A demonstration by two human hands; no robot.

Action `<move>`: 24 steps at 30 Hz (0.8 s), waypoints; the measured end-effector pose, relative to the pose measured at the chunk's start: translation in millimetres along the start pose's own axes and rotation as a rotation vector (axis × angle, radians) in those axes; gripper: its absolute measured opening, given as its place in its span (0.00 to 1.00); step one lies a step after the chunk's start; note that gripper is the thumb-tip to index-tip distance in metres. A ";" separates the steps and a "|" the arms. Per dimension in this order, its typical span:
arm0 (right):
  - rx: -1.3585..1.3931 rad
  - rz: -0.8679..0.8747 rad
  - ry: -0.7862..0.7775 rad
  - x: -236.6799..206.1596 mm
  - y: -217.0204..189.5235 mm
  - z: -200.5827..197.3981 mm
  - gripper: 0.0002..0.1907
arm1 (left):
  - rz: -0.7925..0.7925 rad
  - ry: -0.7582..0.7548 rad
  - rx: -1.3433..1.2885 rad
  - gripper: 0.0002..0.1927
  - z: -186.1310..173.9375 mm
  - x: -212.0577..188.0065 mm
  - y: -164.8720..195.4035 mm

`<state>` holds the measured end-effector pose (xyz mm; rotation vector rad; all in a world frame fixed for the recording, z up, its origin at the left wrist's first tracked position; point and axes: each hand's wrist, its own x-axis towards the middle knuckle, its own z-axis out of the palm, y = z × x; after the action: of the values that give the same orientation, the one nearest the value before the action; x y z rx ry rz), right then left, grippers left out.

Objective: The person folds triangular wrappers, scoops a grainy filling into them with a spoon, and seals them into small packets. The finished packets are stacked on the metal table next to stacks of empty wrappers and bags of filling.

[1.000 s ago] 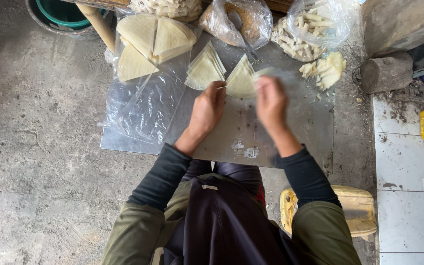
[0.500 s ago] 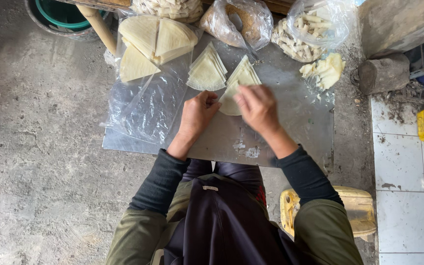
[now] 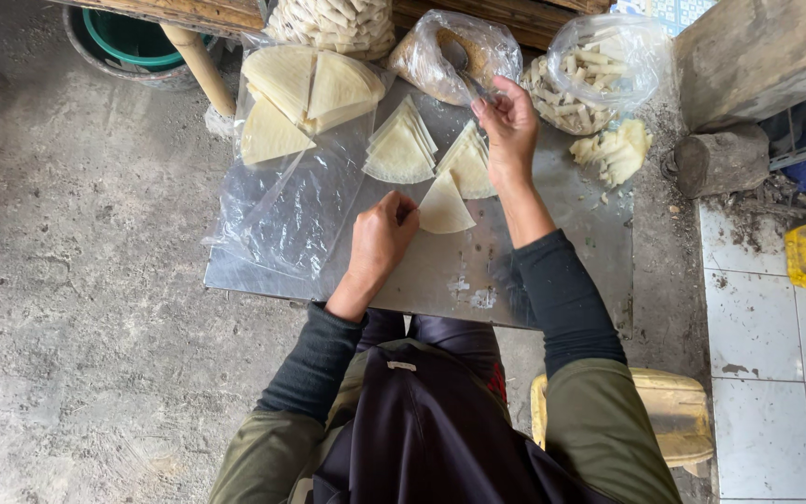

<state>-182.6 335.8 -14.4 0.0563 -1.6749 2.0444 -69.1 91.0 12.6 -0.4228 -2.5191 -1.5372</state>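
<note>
A single pale triangular wrapper sheet [image 3: 444,207] lies on the metal board [image 3: 552,261]. My left hand [image 3: 381,238] rests on the board with its fingertips touching the sheet's left edge. My right hand [image 3: 507,121] is raised further back, pinching the handle of a spoon [image 3: 464,67] that reaches into a clear bag of brown filling [image 3: 431,56]. Two fanned stacks of triangular wrappers [image 3: 401,145] [image 3: 470,163] lie just behind the single sheet.
Bigger wrapper pieces [image 3: 302,93] sit on clear plastic [image 3: 282,215] at the back left. A bag of rolled pieces [image 3: 599,70] and loose rolled ones [image 3: 616,149] are at the back right. A green bucket [image 3: 132,42], a wooden post [image 3: 200,65], a log [image 3: 725,159] and a yellow stool [image 3: 673,411] surround the board.
Both hands had been together at the right wrapper stack. A single sheet now lies flat near my left hand, and my right hand has moved back to the spoon in the filling bag.
</note>
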 end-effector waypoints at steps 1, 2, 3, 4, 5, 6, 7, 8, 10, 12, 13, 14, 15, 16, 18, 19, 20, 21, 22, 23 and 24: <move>0.048 -0.026 0.018 4.2 3.7 3.1 0.21 | 0.007 0.009 0.012 0.07 -0.5 -1.6 0.6; 0.005 -0.021 0.048 8.1 6.0 5.9 0.19 | 0.020 0.019 0.025 0.07 -1.4 -3.3 1.5; -0.038 -0.015 0.078 10.7 7.9 9.1 0.17 | 0.033 0.030 0.038 0.06 -2.3 -4.2 2.5; -0.080 -0.008 0.108 12.4 8.8 11.0 0.14 | 0.010 0.027 0.034 0.07 -2.8 -4.8 3.6; -0.139 0.025 0.140 13.7 8.3 11.0 0.13 | -0.014 0.024 0.030 0.07 -3.2 -5.8 4.8; -0.199 0.060 0.172 14.1 7.2 10.2 0.12 | -0.039 0.021 0.026 0.08 -3.9 -6.3 5.7; -0.258 0.094 0.203 14.1 6.4 9.6 0.11 | -0.014 0.028 0.018 0.08 -4.6 -6.2 6.3; -0.365 -0.020 0.177 13.5 5.2 8.0 0.10 | 0.010 0.036 0.009 0.09 -5.1 -5.9 6.7; -0.577 -0.251 0.118 12.0 2.2 3.1 0.08 | 0.039 0.040 0.000 0.10 -6.3 -4.2 6.8; -0.802 -0.418 0.068 9.1 2.4 1.6 0.10 | 0.043 0.024 0.000 0.11 -7.2 -4.4 6.4; -0.915 -0.502 0.042 7.3 2.5 0.4 0.10 | 0.040 0.019 0.001 0.11 -7.1 -4.9 6.4; -0.862 -0.475 0.027 4.3 3.3 0.2 0.10 | 0.038 0.014 0.002 0.10 -6.9 -5.0 6.5; -0.808 -0.448 0.011 0.1 5.0 1.2 0.09 | 0.036 0.012 0.003 0.10 -6.8 -4.7 6.6; -0.753 -0.422 -0.007 -2.1 6.5 2.0 0.09 | 0.043 0.012 0.007 0.10 -6.6 -4.8 6.8; -0.596 -0.256 0.026 -0.4 8.5 2.9 0.11 | 0.054 0.015 0.020 0.09 -7.1 -5.2 6.8; -0.517 -0.171 0.040 0.8 8.8 2.3 0.12 | 0.055 0.014 0.018 0.09 -7.3 -5.6 6.7; -0.404 -0.124 0.094 2.9 8.2 0.1 0.11 | 0.056 0.012 0.017 0.09 -7.5 -5.6 6.5; -0.292 -0.078 0.148 5.5 6.6 -2.9 0.11 | 0.058 0.010 0.014 0.09 -7.6 -5.4 6.3; -0.180 -0.033 0.201 7.8 4.5 -6.2 0.11 | 0.063 0.012 0.008 0.09 -7.7 -4.9 6.1; -0.102 -0.022 0.216 9.2 1.5 -10.2 0.11 | 0.068 0.013 0.001 0.09 -7.5 -4.5 6.0; -0.024 -0.010 0.231 9.6 -2.3 -14.3 0.11 | 0.072 0.013 -0.007 0.09 -7.3 -4.5 6.0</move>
<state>-186.3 352.7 -12.6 -0.1729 -1.5521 1.9410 -63.0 86.5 19.8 -0.4965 -2.4612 -1.5180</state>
